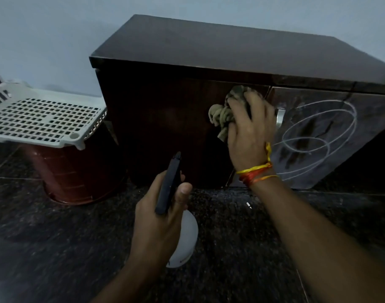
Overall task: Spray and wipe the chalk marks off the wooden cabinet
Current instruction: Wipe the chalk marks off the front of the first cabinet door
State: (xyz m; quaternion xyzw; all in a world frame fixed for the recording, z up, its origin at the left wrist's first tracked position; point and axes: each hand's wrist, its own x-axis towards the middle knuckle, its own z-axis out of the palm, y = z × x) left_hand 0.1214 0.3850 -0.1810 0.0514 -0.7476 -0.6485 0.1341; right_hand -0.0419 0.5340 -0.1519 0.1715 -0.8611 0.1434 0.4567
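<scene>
A dark wooden cabinet point(187, 62) stands against the wall on a dark speckled floor. White chalk marks point(318, 136), looping ovals, cover its right door, with dark wet streaks running through them. My right hand point(248, 136) presses a crumpled olive cloth point(224, 114) against the right part of the left door, beside a metal handle point(280, 118). My left hand point(163, 206) holds a white spray bottle point(185, 241) by its black trigger head, low in front of the cabinet with the nozzle toward the left door.
A white perforated plastic tray point(40, 119) rests on an upturned reddish-brown bucket point(75, 171) to the left of the cabinet. A small white chalk piece point(249, 205) lies on the floor near the cabinet's base. Pale wall behind.
</scene>
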